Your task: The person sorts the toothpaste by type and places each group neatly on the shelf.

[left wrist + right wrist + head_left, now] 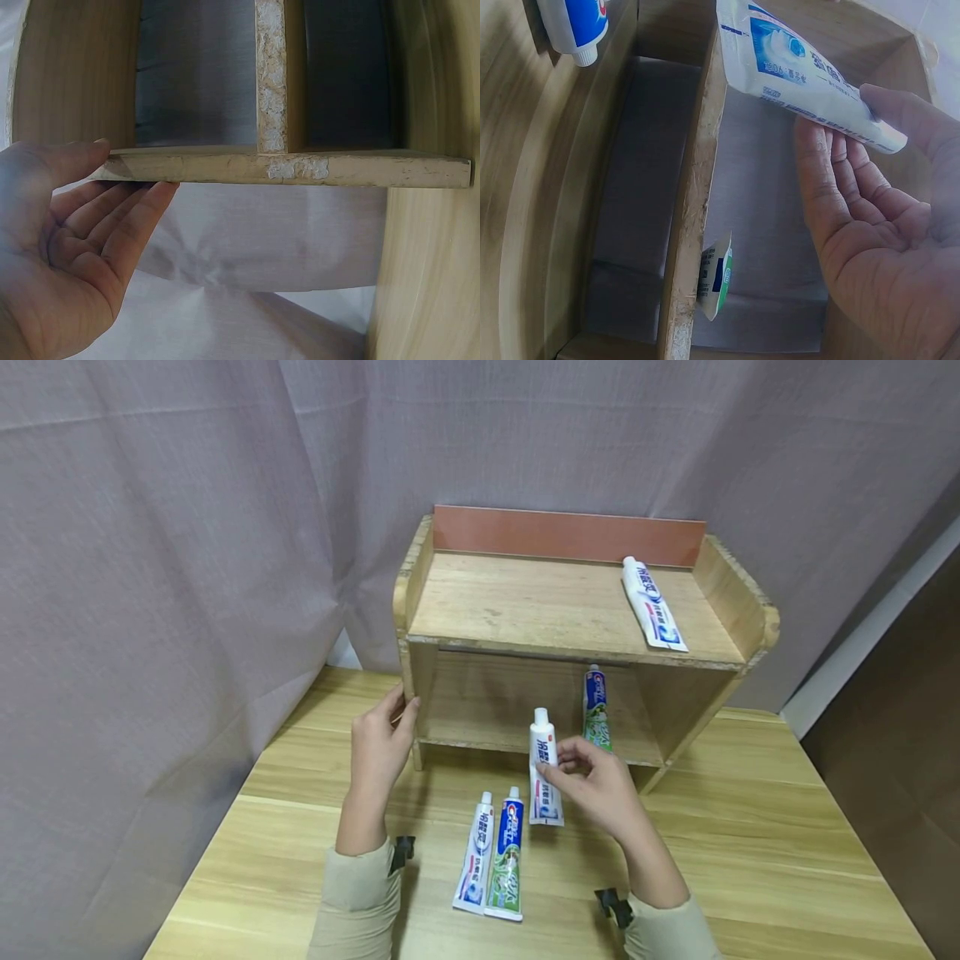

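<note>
My right hand point(603, 785) pinches a white toothpaste tube point(543, 739) between thumb and fingers, in front of the lower level of a small wooden shelf point(495, 602). The tube's cap points toward the shelf in the head view. Up close, in the right wrist view, the thumb lies on one face of the tube and the fingers on the other. At the shelf's left side, my left hand point(375, 747) grips the front edge of the side panel point(217, 169), thumb on the inner face and fingers outside.
Another white tube point(652, 606) lies on the top board at right. A blue-green toothpaste tube point(596, 703) lies on the lower board. Side by side on the table point(750, 852) are a white tube point(474, 860) and a blue-green one point(507, 860). A grey curtain point(225, 527) hangs behind.
</note>
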Available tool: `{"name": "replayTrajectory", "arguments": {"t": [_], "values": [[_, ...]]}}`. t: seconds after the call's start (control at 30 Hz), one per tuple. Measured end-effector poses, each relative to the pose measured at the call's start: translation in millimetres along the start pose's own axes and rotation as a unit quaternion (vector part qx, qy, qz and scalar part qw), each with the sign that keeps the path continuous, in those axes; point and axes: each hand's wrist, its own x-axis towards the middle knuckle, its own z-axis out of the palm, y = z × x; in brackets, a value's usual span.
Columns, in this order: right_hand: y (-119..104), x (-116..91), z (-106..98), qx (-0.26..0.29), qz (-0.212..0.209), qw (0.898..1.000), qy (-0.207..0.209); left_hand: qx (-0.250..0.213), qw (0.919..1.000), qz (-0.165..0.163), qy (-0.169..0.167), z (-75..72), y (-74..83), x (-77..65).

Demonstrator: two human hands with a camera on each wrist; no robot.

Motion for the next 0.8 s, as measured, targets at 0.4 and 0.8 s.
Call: {"name": "replayTrajectory", "arguments": {"t": [0.4,0.8], "values": [[-3.2,0.7,-0.6,-0.004,-0.005,1.0,0.003,-0.005,1.0,-0.005,-0.004,-0.3,0.9,0.6],[-7.5,2.7,-4.1,-0.003,-0.017,1.0,0.004,-0.002,1.0,-0.004,-0.005,-0.1,-0.5,0.2]]}}
